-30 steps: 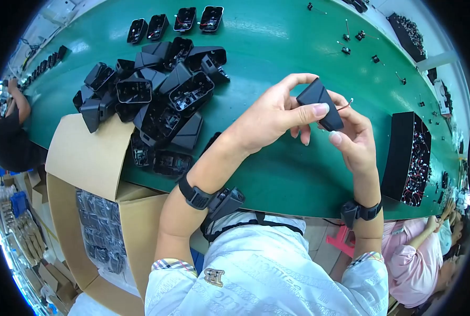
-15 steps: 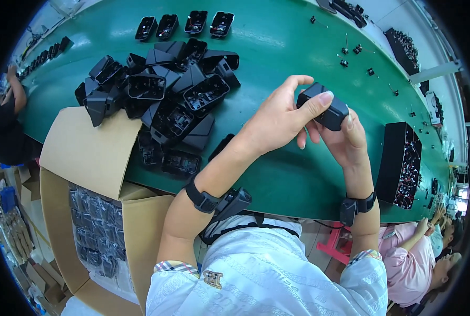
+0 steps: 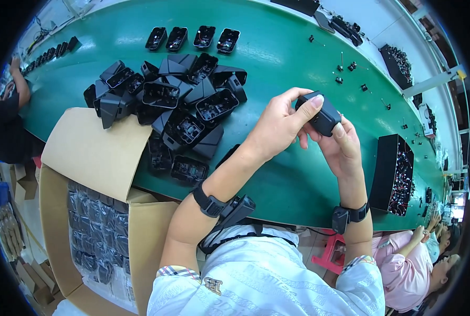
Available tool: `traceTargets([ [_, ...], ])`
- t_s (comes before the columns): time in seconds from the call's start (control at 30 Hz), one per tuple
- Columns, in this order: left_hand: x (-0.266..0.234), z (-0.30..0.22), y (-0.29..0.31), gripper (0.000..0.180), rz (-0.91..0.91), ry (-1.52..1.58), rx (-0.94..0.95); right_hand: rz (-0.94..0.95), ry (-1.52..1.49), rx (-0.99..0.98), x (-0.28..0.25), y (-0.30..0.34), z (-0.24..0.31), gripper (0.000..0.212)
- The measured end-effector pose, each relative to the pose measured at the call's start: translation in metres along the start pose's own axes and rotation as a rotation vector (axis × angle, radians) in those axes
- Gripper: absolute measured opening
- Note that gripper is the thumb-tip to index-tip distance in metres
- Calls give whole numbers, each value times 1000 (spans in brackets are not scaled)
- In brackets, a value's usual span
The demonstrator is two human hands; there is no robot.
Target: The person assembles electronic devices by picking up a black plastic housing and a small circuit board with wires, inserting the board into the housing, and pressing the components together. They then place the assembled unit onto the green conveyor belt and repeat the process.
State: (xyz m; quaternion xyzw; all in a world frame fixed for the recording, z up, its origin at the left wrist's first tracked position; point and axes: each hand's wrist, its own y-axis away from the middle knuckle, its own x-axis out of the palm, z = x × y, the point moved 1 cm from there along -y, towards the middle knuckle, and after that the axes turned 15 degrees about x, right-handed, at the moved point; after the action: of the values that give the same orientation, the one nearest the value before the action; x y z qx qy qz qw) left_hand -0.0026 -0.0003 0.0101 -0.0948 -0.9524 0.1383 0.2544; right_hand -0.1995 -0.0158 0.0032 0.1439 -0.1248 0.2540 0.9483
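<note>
Black housing (image 3: pixel 322 115) between both hands, apparently.

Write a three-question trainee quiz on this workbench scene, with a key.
1. True or false: both hands hold the same black plastic part.
2. What stands in a row at the far edge of the green table: A) four open black housings, B) red cups, C) paper rolls?
3. Fill in: beside the person's left arm stands an open ___ box of bagged parts.

Key
1. True: left hand and right hand both grip it.
2. A
3. cardboard
</note>
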Motion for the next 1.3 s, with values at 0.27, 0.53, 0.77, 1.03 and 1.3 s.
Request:
traceTargets([
  [0.27,1,2,1,49,3,31,0,6,37,-5,-7,4,-9,69],
  [0.53,0,6,2,51,-8,13,-14,53,-4,56,0,-1,-5,78],
  [0.77,-4,7,-1,50,0,41,-46,1,78,1,-13,2,-15,69],
  [1.03,-3,15,0,51,-13,79,-39,-119,264,-117,3,6,-4,51],
  [1.3,2,13,5,50,0,82,-148,142,-105,63,-12,9,-12,42],
])
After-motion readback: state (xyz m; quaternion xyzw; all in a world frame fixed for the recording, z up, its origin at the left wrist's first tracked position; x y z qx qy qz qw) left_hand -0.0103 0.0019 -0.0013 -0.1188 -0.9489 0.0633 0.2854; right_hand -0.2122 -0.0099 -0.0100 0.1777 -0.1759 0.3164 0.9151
